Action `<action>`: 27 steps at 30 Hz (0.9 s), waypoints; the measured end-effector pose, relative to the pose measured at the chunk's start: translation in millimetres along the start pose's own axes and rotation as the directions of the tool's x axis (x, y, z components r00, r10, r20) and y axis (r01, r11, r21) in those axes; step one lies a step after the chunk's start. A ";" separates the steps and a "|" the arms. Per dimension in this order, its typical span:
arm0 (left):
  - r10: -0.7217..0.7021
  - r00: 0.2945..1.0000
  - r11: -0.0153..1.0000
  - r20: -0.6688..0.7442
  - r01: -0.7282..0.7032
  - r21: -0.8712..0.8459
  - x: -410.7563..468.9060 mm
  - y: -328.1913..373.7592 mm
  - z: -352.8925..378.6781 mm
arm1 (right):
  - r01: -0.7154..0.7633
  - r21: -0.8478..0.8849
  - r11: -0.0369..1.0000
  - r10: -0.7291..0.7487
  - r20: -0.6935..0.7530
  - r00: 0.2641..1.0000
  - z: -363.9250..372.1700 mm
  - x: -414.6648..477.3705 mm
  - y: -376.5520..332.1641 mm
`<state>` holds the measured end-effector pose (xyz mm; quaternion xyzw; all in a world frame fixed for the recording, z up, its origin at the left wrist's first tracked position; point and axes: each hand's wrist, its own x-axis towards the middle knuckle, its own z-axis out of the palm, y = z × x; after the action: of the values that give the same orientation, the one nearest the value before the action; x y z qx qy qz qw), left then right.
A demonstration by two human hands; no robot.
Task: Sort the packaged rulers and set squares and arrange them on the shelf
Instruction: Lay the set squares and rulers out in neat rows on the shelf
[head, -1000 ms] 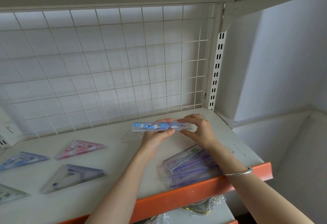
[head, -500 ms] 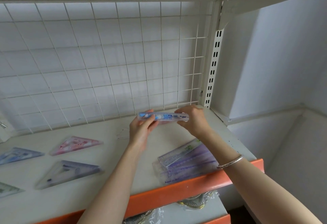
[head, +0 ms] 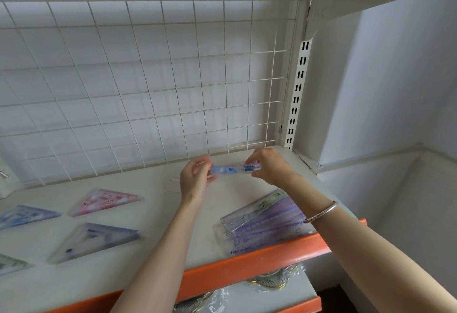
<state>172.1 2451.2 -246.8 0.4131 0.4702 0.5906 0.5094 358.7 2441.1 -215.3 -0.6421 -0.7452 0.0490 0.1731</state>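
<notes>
A packaged blue ruler (head: 232,169) is held level above the back of the white shelf (head: 158,216). My left hand (head: 195,179) grips its left end and my right hand (head: 268,168) pinches its right end. A stack of purple packaged rulers (head: 262,223) lies at the shelf's front right, under my right forearm. To the left lie packaged set squares: a pink one (head: 106,201), a purple one (head: 96,241), a blue one (head: 27,216) and a green one (head: 10,264) at the frame edge.
A white wire grid (head: 148,90) backs the shelf. A slotted upright (head: 298,90) stands at the back right corner. The orange front lip (head: 247,265) edges the shelf. Bagged items (head: 269,280) lie on the lower shelf. A faint clear package (head: 170,185) lies behind my left hand.
Both hands have carried the blue ruler a little farther back toward the wire grid. The view has tilted upward slightly.
</notes>
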 end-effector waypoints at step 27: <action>0.366 0.899 0.188 0.242 -0.326 0.927 -3.0 -16.6 -12.2 | -0.111 0.037 0.993 0.093 0.329 0.940 -12.5 15.0 13.8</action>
<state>164.3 2447.2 -265.7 0.7178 0.6303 0.2959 0.0055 374.0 2456.2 -204.7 -0.6578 -0.7277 0.1841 0.0620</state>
